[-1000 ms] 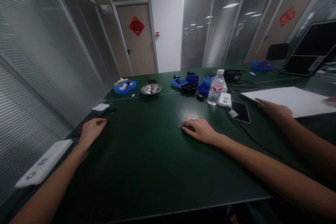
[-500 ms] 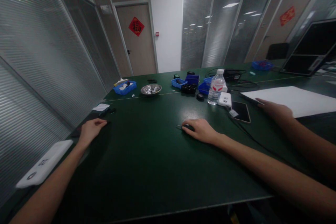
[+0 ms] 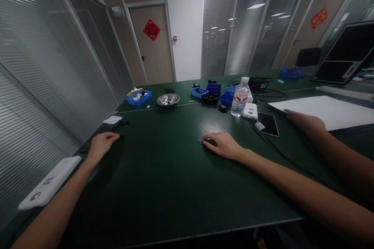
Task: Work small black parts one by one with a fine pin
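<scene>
My left hand (image 3: 101,146) rests on the green table (image 3: 163,186) near its left edge. Its fingers are curled together, with the tips on something dark that I cannot make out. My right hand (image 3: 224,145) lies palm down at the table's middle, its fingers closed over a small dark object (image 3: 208,141) with a thin tip sticking out to the left. A black marker-like item (image 3: 118,124) and a white slip of paper (image 3: 112,119) lie just beyond my left hand.
Another person's hand (image 3: 305,121) rests on a white sheet (image 3: 327,111) at the right. In front of it lie a phone (image 3: 268,123), a white device (image 3: 250,110) and a water bottle (image 3: 241,97). Blue bins (image 3: 139,97), a metal bowl (image 3: 168,99) and cables sit farther back. A white device (image 3: 48,186) lies at the near left.
Both my hands stay where they were. A blurred hand seen a second ago at the far right edge is gone.
</scene>
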The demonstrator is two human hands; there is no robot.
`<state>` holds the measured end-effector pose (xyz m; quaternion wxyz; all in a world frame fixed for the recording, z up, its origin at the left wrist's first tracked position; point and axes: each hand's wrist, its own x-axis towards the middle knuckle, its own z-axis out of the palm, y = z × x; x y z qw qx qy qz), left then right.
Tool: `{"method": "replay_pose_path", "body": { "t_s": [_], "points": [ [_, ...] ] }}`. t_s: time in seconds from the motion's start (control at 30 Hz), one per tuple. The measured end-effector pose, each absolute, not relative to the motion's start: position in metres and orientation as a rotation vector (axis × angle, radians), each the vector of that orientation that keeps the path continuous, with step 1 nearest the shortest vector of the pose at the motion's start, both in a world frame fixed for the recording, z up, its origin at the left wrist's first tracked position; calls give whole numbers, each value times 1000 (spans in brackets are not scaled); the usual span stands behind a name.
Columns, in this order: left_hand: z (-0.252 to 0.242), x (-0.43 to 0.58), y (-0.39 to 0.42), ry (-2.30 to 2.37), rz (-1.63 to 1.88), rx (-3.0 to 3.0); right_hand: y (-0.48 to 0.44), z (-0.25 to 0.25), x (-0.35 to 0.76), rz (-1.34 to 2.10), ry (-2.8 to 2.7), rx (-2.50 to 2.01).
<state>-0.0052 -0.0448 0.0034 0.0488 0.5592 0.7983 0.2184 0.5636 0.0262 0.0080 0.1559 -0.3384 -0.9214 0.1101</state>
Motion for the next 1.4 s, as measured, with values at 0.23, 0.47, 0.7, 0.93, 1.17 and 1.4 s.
{"method": "replay_pose_path", "body": {
  "t_s": [0.23, 0.47, 0.7, 0.93, 1.17, 1.4],
  "points": [
    [6, -3, -41, 2425, 537, 1894, 27, 6, 563, 287, -2642, -978],
    [3, 0, -42, 2461, 565, 2000, 27, 6, 562, 262, -2645, -992],
    [1, 2, -42, 2454, 397, 2134, 24, 10, 562, 292, -2646, -983],
    [9, 22, -49, 2497, 263, 2200, 24, 11, 562, 324, -2647, -993],
    [10, 27, -50, 2469, 288, 2210, 25, 12, 562, 322, -2651, -983],
    [0, 23, -44, 2487, 272, 2228, 26, 7, 563, 278, -2652, -999]
  ]
}}
